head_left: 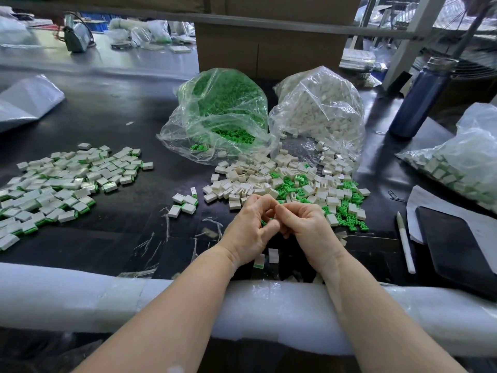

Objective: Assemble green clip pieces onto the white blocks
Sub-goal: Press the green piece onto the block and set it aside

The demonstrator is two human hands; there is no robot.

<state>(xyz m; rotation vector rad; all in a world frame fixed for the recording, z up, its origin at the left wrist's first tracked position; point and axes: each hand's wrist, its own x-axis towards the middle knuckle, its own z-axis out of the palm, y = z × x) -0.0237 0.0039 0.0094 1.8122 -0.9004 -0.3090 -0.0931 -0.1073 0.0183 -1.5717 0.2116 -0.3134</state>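
My left hand (248, 228) and my right hand (304, 224) meet fingertip to fingertip just in front of a mixed heap of loose white blocks (258, 181) and green clips (347, 208). A sliver of green clip (265, 222) shows between the curled fingers; the rest of what they hold is hidden. Two small blocks (273, 255) lie on the black table under my wrists. A wide spread of finished white blocks with green edges (61, 184) covers the left of the table. A few more finished ones (185, 203) lie between the two heaps.
An open clear bag of green clips (223, 114) and a bag of white blocks (320, 109) stand behind the heap. Another bag of finished pieces (462, 160) lies at right, beside a dark blue bottle (422, 98), a black phone (457, 243) and a white pen (404, 243). White foam padding (107, 297) lines the near edge.
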